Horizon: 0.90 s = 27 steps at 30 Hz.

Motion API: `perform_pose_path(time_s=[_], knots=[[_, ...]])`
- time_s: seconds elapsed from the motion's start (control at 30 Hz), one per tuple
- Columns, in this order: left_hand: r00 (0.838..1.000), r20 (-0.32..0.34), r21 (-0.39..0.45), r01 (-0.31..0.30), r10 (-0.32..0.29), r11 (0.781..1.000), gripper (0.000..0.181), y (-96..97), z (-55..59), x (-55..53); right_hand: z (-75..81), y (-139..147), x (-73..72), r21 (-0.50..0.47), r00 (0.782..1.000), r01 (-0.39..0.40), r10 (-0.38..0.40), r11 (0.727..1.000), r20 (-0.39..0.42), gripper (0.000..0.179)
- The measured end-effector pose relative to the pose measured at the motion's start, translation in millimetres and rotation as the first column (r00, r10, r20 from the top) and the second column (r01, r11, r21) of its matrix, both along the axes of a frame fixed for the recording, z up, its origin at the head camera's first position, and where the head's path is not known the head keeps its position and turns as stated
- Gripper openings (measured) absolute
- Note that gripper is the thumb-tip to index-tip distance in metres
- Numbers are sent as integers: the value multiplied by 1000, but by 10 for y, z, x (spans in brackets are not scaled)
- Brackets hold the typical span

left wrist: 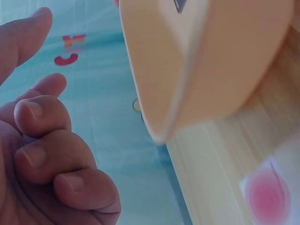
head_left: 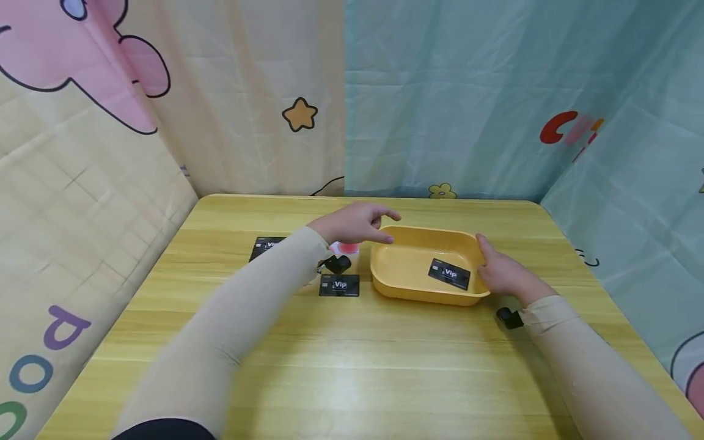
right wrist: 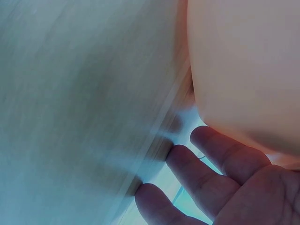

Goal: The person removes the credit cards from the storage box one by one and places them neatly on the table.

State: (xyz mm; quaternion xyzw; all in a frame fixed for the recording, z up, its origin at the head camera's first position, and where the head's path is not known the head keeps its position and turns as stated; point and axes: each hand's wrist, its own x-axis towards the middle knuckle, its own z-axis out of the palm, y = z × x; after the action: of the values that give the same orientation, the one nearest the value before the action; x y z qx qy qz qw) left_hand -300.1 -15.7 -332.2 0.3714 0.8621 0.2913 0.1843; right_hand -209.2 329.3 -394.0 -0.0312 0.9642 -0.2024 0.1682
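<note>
A yellow plastic tray point(head_left: 423, 294) stands on the table, with a black "Vip" card point(head_left: 449, 274) lying inside it. My right hand point(head_left: 508, 276) holds the tray's right end at the rim. In the right wrist view, several fingers point(right wrist: 201, 178) extend beneath and beside the tray wall point(right wrist: 248, 65). Just past the tray's left end hovers my left hand point(head_left: 357, 223), holding nothing. Its thumb and index finger stand apart, while the other fingers point(left wrist: 56, 159) curl loosely. Below the left wrist lies another black "Vip" card point(head_left: 339, 285).
Another black card point(head_left: 265, 245) lies further left, partly covered by the left sleeve point(head_left: 236, 324). A pink-and-white flat item point(head_left: 348, 248) sits behind the left wrist, mostly hidden. Printed curtains point(head_left: 440, 91) border the wooden table point(head_left: 385, 366) at the back and sides.
</note>
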Motion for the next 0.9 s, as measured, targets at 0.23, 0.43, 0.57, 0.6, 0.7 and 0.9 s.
perform_pose_path(time_s=[0.23,0.43,0.57,0.6,0.7,0.9], knots=[[998,21,-17,53,-53,998,59,424,-77,-49,-20,2,-9,6,1000,3,-3,1000,-13,75],[996,46,-51,78,-76,996,60,691,-179,-71,0,0,-13,9,1000,8,-8,1000,-13,75],[995,57,-70,86,-82,994,61,823,-260,-90,-7,-4,-17,9,1000,6,-6,1000,-15,75],[995,61,-72,87,-83,994,61,852,-285,-98,-14,-2,-18,11,1000,2,-2,1000,-21,75],[994,74,-82,86,-80,993,62,931,-364,-114,-34,6,-16,16,999,-10,11,1000,-36,75],[991,112,-112,79,-66,991,61,1080,-521,-118,-19,-4,18,12,998,-26,27,1000,-60,74]])
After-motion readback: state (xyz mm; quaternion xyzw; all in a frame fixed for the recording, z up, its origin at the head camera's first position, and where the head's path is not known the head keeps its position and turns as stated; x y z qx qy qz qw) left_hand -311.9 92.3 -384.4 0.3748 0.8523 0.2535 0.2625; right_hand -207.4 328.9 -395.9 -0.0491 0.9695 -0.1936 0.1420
